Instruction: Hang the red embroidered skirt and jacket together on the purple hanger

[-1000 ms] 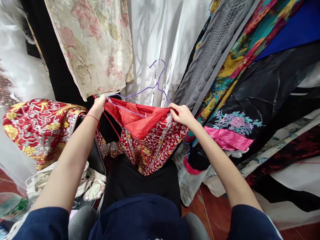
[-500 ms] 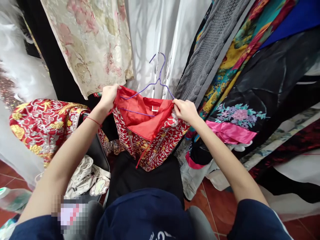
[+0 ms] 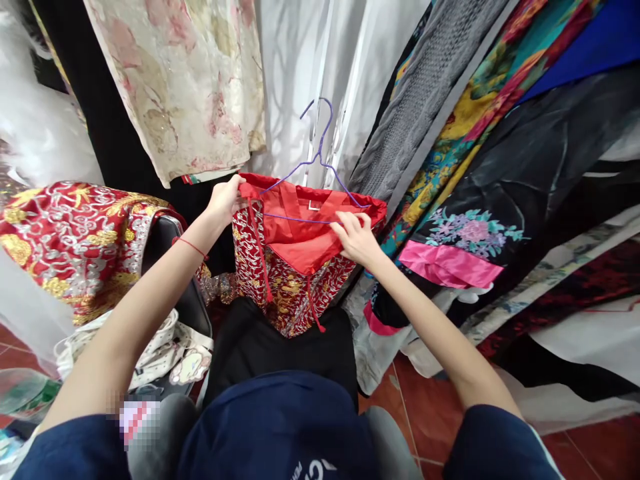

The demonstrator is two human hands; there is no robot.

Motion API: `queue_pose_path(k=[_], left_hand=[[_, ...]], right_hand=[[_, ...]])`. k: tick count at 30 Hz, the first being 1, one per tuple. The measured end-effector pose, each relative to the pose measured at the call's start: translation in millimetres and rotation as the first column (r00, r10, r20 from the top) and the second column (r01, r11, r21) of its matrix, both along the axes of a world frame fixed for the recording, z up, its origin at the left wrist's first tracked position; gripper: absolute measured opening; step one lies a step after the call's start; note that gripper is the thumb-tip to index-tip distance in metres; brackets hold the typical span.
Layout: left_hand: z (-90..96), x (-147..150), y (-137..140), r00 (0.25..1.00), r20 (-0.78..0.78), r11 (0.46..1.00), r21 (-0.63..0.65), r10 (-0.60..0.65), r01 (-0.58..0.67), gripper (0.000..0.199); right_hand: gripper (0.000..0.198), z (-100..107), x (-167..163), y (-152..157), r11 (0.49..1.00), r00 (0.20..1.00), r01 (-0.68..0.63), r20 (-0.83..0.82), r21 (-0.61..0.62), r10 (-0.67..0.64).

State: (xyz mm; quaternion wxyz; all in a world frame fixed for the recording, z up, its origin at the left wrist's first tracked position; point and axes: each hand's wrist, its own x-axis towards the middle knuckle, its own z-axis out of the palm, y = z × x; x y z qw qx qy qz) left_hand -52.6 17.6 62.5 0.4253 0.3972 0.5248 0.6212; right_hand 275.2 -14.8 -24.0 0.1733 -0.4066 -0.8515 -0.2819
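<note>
A red skirt (image 3: 280, 287) with gold and silver embroidery hangs spread in front of my lap, its plain red lining facing up. Loose red cords dangle from its waistband, and a small white label shows at the back. Inside the opening sits a purple wire hanger (image 3: 320, 157), hook upward. My left hand (image 3: 226, 200) is closed on the left end of the waistband. With bent fingers, my right hand (image 3: 356, 237) grips the lining at the front right, touching or close to the hanger's lower bar; its fingertips are partly hidden.
Another red embroidered garment (image 3: 75, 247) drapes over a dark chair back (image 3: 173, 253) at left. Below it lies a white dotted cloth bag (image 3: 160, 353). Floral cream fabric (image 3: 185, 87) hangs behind, with a grey knit garment (image 3: 395, 127) and a black embroidered one (image 3: 565, 160) at right.
My right hand has left the right end of the waistband and moved inward and slightly down to the front lining. Red straps now show across the hanger. My left hand keeps its hold.
</note>
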Motion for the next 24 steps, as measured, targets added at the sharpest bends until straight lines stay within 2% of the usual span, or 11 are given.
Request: queue_pose_path(k=[3, 6, 10, 12, 16, 19, 24], left_hand=[[-0.5, -1, -3, 0.995, 0.035, 0.994, 0.041, -0.098, 0.097, 0.009], [-2.6, -4, -6, 0.987, 0.036, 0.987, 0.055, -0.155, 0.153, 0.011], [-3.6, -9, -10, 0.974, 0.043, 0.974, 0.055, -0.220, 0.218, 0.014], [-1.9, -10, -10, 0.968, 0.056, 0.969, 0.043, -0.246, 0.243, 0.015], [2.3, -9, -6, 0.964, 0.125, 0.972, 0.024, -0.236, 0.235, 0.011], [2.9, -7, -5, 0.958, 0.131, 0.967, 0.020, -0.256, 0.255, 0.014], [4.7, -8, -10, 0.948, 0.120, 0.955, 0.011, -0.294, 0.295, 0.017]], right_hand=[[0.048, 11, -47, 9, 0.999, 0.998, -0.038, -0.058, -0.004, 0.038], [0.037, 33, -100, 21, 0.996, 0.986, -0.072, -0.154, -0.057, 0.062], [0.038, 57, -146, 36, 0.991, 0.952, -0.003, -0.303, -0.137, -0.039], [0.037, 63, -152, 41, 0.988, 0.942, 0.005, -0.331, -0.154, -0.056], [0.031, 69, -152, 45, 0.988, 0.975, -0.070, -0.219, -0.141, 0.038], [0.029, 72, -156, 44, 0.990, 0.981, -0.076, -0.184, -0.115, 0.054], [0.049, 76, -163, 42, 0.992, 0.977, -0.056, -0.209, -0.117, 0.031]])
